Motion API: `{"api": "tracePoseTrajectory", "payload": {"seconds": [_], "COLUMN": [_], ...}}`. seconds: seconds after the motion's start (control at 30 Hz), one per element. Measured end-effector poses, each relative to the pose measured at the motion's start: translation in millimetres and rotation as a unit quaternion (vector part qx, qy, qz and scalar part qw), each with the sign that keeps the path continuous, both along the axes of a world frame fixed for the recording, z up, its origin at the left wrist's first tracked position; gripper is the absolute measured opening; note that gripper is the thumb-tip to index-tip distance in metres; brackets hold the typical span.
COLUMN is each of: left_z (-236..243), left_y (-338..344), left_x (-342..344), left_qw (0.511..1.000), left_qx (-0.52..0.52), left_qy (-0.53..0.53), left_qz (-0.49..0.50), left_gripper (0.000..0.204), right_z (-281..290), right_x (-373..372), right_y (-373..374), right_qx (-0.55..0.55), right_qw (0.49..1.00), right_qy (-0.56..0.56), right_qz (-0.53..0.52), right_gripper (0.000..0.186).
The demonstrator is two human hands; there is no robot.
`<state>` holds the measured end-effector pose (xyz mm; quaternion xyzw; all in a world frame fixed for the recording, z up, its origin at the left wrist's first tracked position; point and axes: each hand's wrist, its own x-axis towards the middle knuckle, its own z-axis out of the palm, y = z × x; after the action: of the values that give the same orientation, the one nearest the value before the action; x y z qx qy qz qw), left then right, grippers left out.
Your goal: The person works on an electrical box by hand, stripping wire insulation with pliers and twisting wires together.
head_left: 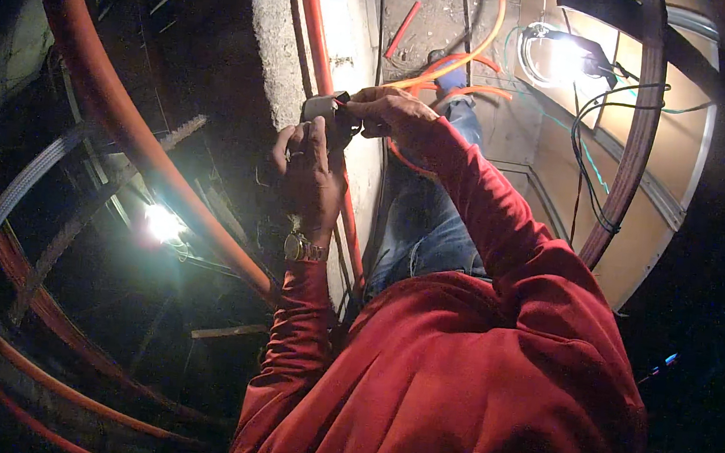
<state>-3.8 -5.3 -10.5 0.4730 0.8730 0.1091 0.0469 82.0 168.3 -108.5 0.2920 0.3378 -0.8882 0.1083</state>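
Note:
A small grey-and-black piece [324, 109] with a rounded pale face sits between my hands, close against an orange-red tube [314, 28]. Its exact kind cannot be made out. My left hand [309, 168], wearing a metal wristwatch, has its fingers curled around the piece from below. From the right, my right hand [392, 113] is closed in a pinch at the piece's edge, where a bit of red shows. My fingers hide part of the piece and what is in the pinch. The tube runs on below my hands beside a pale concrete ledge [367, 188].
A thick orange pipe [129, 133] crosses the dark left side, near a bright lamp [163, 223]. Another lamp [569, 58] glows at upper right by black cables [580, 129] and a thick braided hose [629, 164]. Orange tubes [472, 61] lie by my foot.

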Motion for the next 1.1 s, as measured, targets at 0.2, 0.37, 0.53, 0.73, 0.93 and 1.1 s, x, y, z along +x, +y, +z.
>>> {"api": "tracePoseTrajectory", "payload": {"seconds": [0.2,0.37,0.53,0.73,0.93,1.1], "left_z": [-4,2,2,3,8,2], "left_y": [0,1,4,6,8,6], "left_x": [0,1,0,0,1,0], "left_qw": [0.998,0.999,0.999,0.999,0.997,0.998], "left_qx": [0.055,-0.042,-0.024,-0.022,-0.051,-0.046], "left_qy": [-0.007,0.006,0.035,0.041,0.045,0.034], "left_qz": [0.022,-0.002,-0.006,-0.013,-0.033,-0.028], "left_gripper": [0.057,0.059,0.055,0.061,0.054,0.053], "right_z": [-28,-49,-54,-40,-35,-34], "right_x": [-5,-5,1,7,7,11], "right_y": [2,9,10,-11,-38,-62], "right_qx": [0.027,-0.006,0.045,0.149,0.234,0.405], "right_qw": [0.999,0.995,0.987,0.977,0.966,0.895], "right_qy": [0.018,0.071,0.106,0.153,0.049,0.022], "right_qz": [0.036,0.067,0.108,0.019,-0.102,-0.184], "right_gripper": [0.033,0.033,0.032,0.024,0.049,0.038]}}
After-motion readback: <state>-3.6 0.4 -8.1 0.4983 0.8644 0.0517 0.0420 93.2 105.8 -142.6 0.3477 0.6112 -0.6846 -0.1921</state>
